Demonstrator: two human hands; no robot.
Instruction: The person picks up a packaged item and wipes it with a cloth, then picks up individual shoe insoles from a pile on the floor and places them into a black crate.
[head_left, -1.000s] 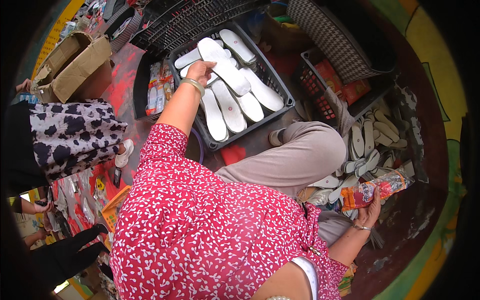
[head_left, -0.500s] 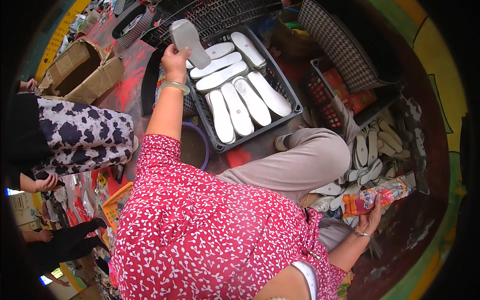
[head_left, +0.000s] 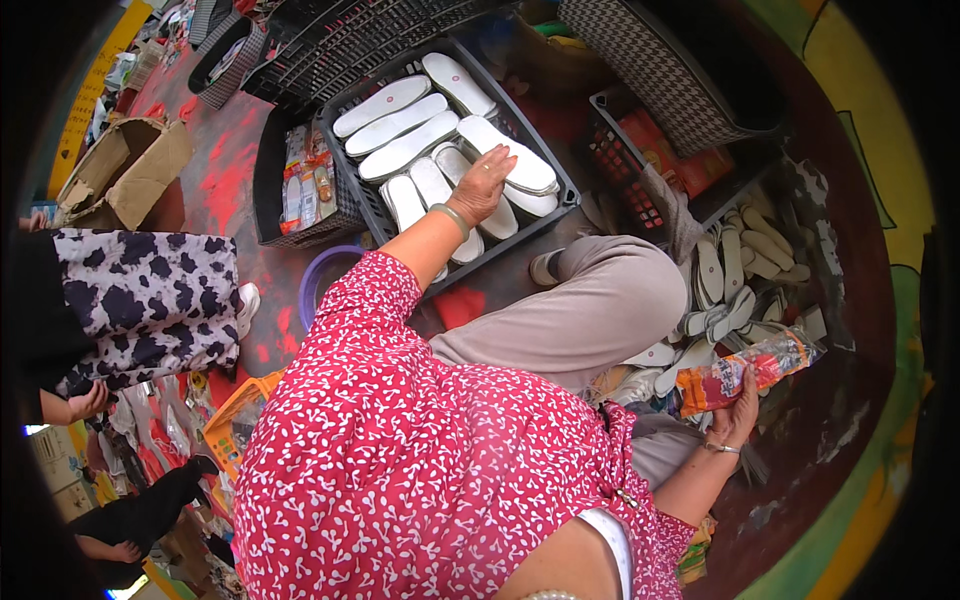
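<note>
My left hand [head_left: 483, 183] lies over the stacks in a dark plastic crate [head_left: 562, 203]. Its fingers stretch out onto the left edge of a white shoe insole [head_left: 505, 150] on top of the right-hand stack; the thumb is hidden. More white insoles [head_left: 410, 138] lie in stacks across the crate, several with a small red mark. Out to the right, my right hand [head_left: 737, 415] is closed around a long clear-and-orange plastic packet [head_left: 740, 375]. I cannot make out what is inside it.
A purple-rimmed bucket [head_left: 318, 280] and a dark basket of packaged goods [head_left: 308, 190] stand left of the crate. Loose insoles [head_left: 745, 265] are heaped at right, below another crate [head_left: 655, 165]. A cardboard box [head_left: 140, 180] and other people are at left.
My left hand has swung right and down from the crate's far left corner, where it held up a greyish insole. It now rests on the right-hand stack. The right hand keeps the packet.
</note>
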